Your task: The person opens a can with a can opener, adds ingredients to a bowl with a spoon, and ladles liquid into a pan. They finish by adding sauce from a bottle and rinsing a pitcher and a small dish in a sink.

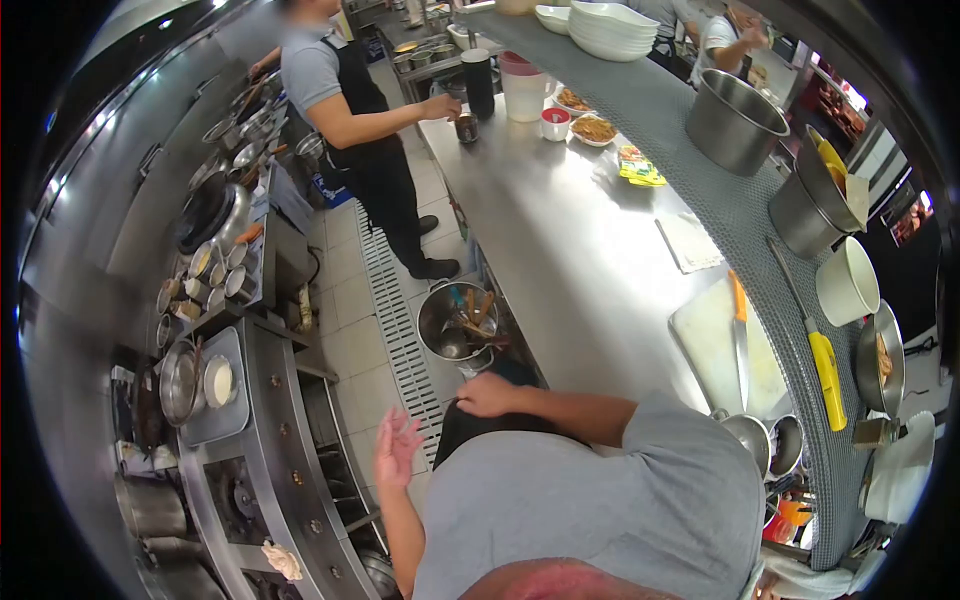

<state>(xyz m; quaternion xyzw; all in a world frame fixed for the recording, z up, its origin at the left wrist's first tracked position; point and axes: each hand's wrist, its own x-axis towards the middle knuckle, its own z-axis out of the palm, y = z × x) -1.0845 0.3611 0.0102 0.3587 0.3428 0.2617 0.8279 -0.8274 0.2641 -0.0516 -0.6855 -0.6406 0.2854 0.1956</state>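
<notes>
My left hand (400,445) is raised at my side, fingers apart and nothing in it. My right hand (485,395) reaches across in front of my body with its fingers curled. It is at the edge of the black cloth (465,425) at my waist; what it grips, if anything, is hidden. Just beyond that hand, a metal pot (440,315) stands low beside the counter, with ladles and wooden-handled utensils inside.
A steel counter (560,260) runs along my right, bearing a cutting board (705,340), an orange-handled knife (740,330) and plates of food (594,130). Stoves (240,500) line the left. A co-worker (350,120) stands ahead, one hand at a small dark jar (467,127).
</notes>
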